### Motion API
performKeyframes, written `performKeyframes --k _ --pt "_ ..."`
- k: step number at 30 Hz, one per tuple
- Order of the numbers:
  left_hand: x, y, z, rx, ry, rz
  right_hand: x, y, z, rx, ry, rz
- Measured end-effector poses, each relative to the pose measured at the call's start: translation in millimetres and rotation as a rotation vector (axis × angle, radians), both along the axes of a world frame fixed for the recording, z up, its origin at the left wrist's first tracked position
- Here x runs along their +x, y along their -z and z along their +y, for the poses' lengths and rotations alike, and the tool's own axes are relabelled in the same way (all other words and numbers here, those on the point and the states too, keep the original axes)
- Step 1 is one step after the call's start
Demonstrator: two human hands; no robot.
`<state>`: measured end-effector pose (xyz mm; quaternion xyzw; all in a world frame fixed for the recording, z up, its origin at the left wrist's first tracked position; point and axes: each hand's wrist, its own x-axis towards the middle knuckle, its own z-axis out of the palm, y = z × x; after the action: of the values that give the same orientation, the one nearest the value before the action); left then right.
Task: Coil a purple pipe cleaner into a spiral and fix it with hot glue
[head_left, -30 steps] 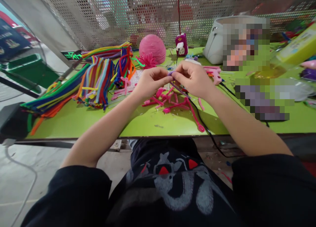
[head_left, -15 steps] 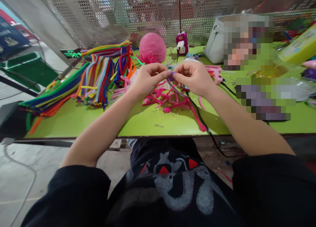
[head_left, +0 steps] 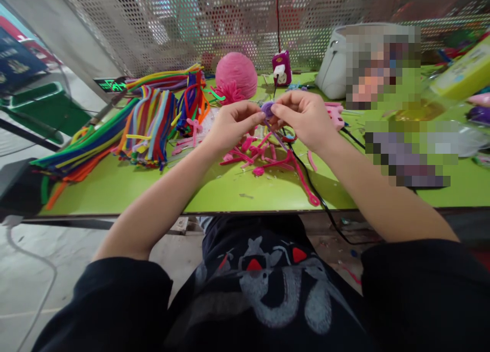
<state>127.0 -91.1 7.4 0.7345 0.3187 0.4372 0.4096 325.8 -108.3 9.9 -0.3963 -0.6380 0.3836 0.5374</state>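
Between my two hands is a purple pipe cleaner [head_left: 267,109], coiled into a small flat disc at one end, with a loose tail hanging toward the table. My left hand [head_left: 238,121] pinches the disc's left edge between thumb and index finger. On the other side, my right hand [head_left: 300,116] grips its right edge the same way. Below them lie pink pipe cleaner pieces [head_left: 268,160], some twisted, one ending in a small loop. A ball of pink yarn [head_left: 236,76] sits behind my left hand.
Bundles of colourful pipe cleaners [head_left: 147,127] lie on the left of the green table [head_left: 214,196]. A purple power socket [head_left: 282,68] stands at the back, and a black cable [head_left: 323,201] runs over the front edge. Right of it are a grey bag [head_left: 332,61] and a yellow package [head_left: 465,68].
The purple coil has turned and now shows its flat round face between my fingertips. My right hand has shifted slightly up; the left stays nearly in place.
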Motion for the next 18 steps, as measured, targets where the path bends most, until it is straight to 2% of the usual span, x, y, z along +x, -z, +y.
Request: performKeyframes --k 9,13,18 --pt "1 5.5 2 -0.044 -0.02 -0.09 -16 -4.2 -11 -0.244 -0.044 0.225" --pt "2 3.1 -1 -0.042 -0.017 -0.152 -11 -5.6 -11 -0.156 -0.05 0.175" --pt "0 1.2 -1 0.028 -0.027 -0.127 -6 -7.5 -10 -0.022 -0.059 0.08"
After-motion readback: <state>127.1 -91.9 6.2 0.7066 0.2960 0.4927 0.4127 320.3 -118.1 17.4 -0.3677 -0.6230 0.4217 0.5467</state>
